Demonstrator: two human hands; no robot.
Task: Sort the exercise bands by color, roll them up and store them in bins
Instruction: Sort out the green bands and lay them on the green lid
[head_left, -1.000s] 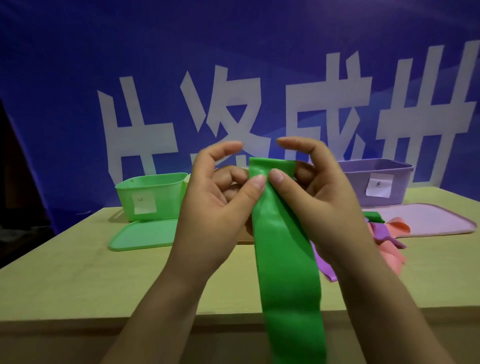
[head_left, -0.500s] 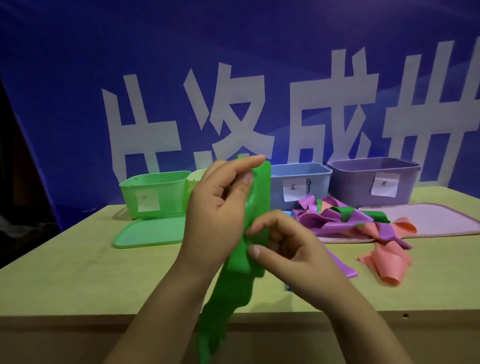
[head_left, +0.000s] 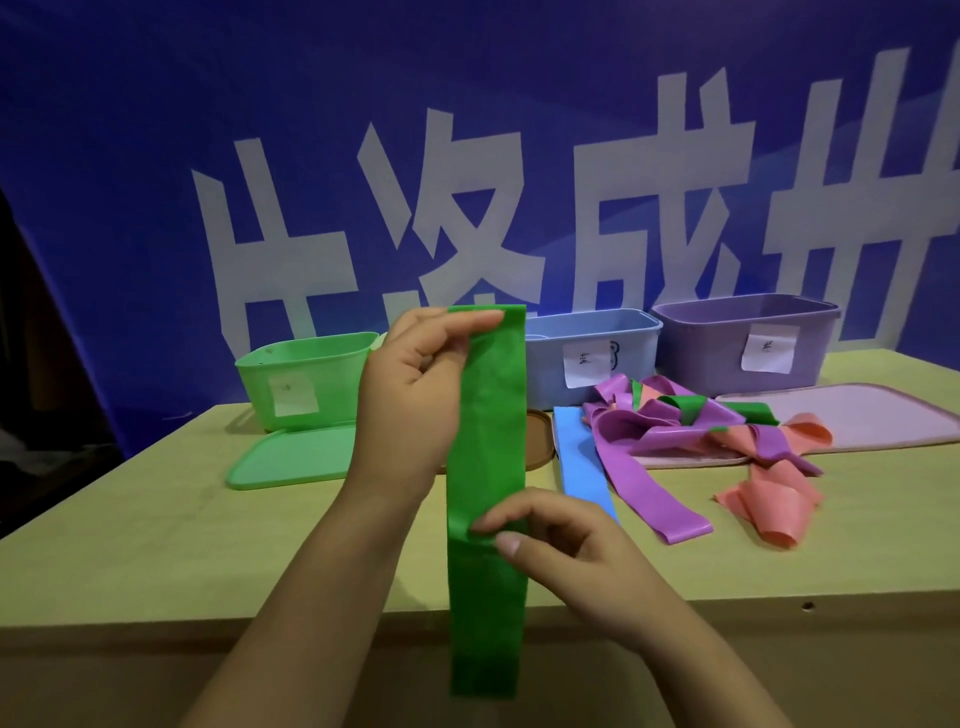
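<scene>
Green band (head_left: 487, 415): hangs upright and flat in front of the table (head_left: 156, 519), top end level with the bin rims, bottom end below the table's front edge.
Left hand (head_left: 410, 395): pinches the green band's top left corner, thumb on the near face, fingers curled behind.
Right hand (head_left: 561, 551): pinches the green band at mid-length, at its right edge, thumb and fingertips closed on the strip.
Green bin (head_left: 306, 379): at the table's back left, a white label on its front.
Green lid (head_left: 291, 457): flat on the table, just in front of the green bin.
Blue bin (head_left: 592, 353): at the table's back, right of the green band, labelled.
Purple bin (head_left: 743, 343): at the table's back right, beside the blue bin, labelled.
Pink lid (head_left: 872, 415): flat on the table, in front of the purple bin.
Blue band (head_left: 579, 457): flat on the table in front of the blue bin.
Band pile (head_left: 727, 431): purple, salmon and green strips tangled on the table, right of the blue band.
Banner (head_left: 467, 156): blue with large white characters, behind the table.
</scene>
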